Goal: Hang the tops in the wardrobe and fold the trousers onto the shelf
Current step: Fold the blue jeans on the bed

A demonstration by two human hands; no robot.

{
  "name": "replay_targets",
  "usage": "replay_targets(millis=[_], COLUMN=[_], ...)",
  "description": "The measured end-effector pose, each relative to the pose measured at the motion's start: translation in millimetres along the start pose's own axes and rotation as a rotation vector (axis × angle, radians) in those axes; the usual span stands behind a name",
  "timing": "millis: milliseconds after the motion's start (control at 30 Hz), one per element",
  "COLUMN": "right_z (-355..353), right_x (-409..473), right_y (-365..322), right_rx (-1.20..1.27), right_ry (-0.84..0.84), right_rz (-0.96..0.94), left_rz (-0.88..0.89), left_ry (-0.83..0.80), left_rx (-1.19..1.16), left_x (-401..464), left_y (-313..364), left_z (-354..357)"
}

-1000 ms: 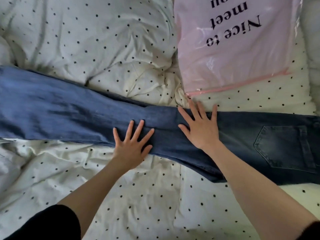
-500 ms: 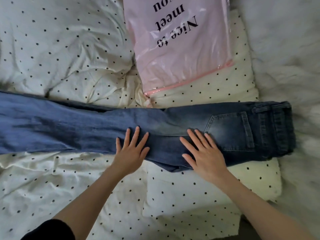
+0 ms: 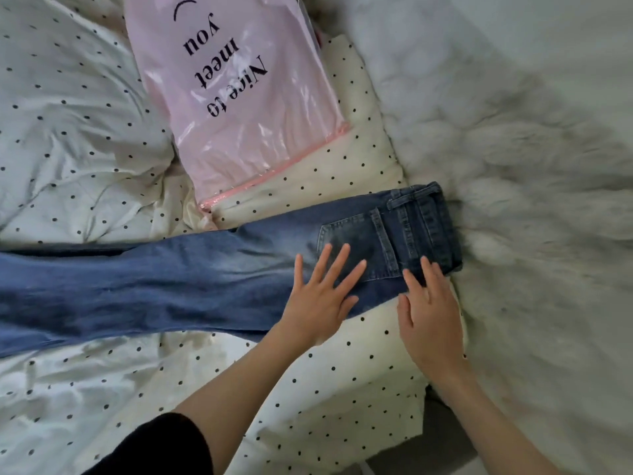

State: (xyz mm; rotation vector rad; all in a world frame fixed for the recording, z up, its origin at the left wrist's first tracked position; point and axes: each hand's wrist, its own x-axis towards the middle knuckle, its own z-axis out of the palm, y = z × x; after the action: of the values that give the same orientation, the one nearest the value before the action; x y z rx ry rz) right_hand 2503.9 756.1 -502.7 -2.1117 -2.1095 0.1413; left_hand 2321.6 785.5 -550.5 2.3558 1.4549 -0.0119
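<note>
Head view: both hands have slid along the jeans (image 3: pixel 191 279) toward the waistband. The left hand (image 3: pixel 320 296) lies flat, fingers spread, at the back pocket; the right hand (image 3: pixel 428 310) presses the waistband edge, fingers extended, gripping nothing. The jeans lie lengthwise on the dotted duvet (image 3: pixel 85 132) — smoothed, ready for folding.
</note>
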Motion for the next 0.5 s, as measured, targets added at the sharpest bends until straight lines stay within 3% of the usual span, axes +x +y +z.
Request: replay_targets(millis=[133, 333, 400, 500], right_z=[-6.7, 0.6, 0.4, -2.4], right_x=[14.6, 62.3, 61.4, 61.5], right_y=[9.0, 26.8, 31.4, 40.9], right_rx=[0.532, 1.157, 1.356, 1.425], right_ry=[0.086, 0.174, 0.095, -0.036], right_rz=[0.597, 1.287, 1.358, 1.306], left_rz=[0.021, -0.031, -0.043, -0.048], left_ry=[0.04, -0.012, -0.057, -0.123], left_rx=[0.062, 0.091, 0.077, 0.087], left_x=[32.1, 61.6, 66.2, 72.8], left_y=[16.3, 19.2, 19.8, 20.5], left_z=[-0.2, 3.8, 7.6, 10.9])
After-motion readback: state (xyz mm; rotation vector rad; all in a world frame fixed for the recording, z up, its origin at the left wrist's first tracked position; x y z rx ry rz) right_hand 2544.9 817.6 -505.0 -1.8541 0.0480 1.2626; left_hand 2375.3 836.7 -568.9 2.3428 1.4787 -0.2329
